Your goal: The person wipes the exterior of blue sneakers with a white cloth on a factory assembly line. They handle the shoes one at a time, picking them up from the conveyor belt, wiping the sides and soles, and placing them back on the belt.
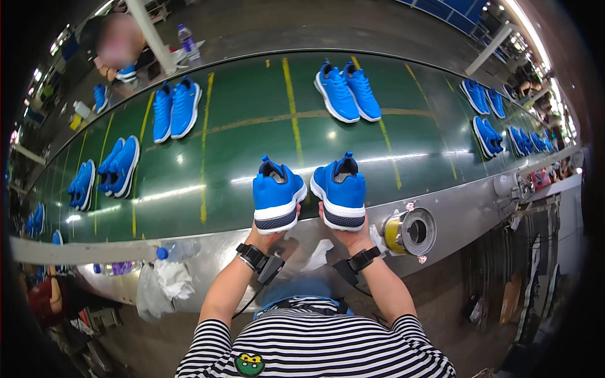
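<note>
Two blue sneakers with white soles and dark heel patches are held up over the near edge of the green conveyor belt (246,157). My left hand (267,237) grips the left sneaker (275,189) from beneath its heel. Under the heel of the right sneaker (340,188) my right hand (350,235) is closed. Both heels face me and the toes point away, slightly apart from each other. The soles hide most of my fingers. A dark strapped device sits on each wrist.
Pairs of blue sneakers stand on the belt, one (346,93) ahead, another (176,110) to the left, several farther right. A tape roll (409,232) lies on the metal ledge (454,220) beside a water bottle (179,252) and crumpled plastic (165,286). Across the belt a person handles a shoe.
</note>
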Available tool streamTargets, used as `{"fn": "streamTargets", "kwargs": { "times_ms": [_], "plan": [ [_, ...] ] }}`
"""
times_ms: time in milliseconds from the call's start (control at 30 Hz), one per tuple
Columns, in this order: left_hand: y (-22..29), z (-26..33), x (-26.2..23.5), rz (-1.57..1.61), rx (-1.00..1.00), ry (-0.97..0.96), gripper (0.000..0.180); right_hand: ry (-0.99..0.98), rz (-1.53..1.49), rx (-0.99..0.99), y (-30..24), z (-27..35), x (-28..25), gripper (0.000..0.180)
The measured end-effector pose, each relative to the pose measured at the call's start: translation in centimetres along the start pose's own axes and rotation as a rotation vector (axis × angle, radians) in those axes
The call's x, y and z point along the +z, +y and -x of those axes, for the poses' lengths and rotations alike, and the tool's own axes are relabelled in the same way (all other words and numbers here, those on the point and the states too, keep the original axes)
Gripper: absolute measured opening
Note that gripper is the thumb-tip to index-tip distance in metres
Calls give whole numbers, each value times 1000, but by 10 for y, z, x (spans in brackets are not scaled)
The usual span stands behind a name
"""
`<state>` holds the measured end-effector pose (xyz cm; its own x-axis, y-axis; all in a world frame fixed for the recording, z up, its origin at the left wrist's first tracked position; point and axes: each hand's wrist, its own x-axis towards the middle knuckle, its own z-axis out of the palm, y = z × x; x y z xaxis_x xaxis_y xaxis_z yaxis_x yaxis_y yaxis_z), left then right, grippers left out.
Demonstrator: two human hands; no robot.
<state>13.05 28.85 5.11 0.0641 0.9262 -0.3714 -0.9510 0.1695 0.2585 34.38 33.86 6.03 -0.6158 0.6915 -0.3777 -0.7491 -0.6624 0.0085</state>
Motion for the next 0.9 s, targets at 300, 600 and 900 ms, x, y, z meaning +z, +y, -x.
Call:
{"fn": "streamTargets", "kwargs": {
  "times_ms": [300,600,900],
  "plan": [
    [3,-106,44,-374,-4,-193,45,-273,-69,-85,-70,-51,14,67],
    [-10,-214,7,-148,-204,-201,50,-303,-385,-107,-105,-75,6,68],
    [0,-233,-67,-1198,90,618,33,-268,-534,-96,-88,-59,12,72]
  ]
}}
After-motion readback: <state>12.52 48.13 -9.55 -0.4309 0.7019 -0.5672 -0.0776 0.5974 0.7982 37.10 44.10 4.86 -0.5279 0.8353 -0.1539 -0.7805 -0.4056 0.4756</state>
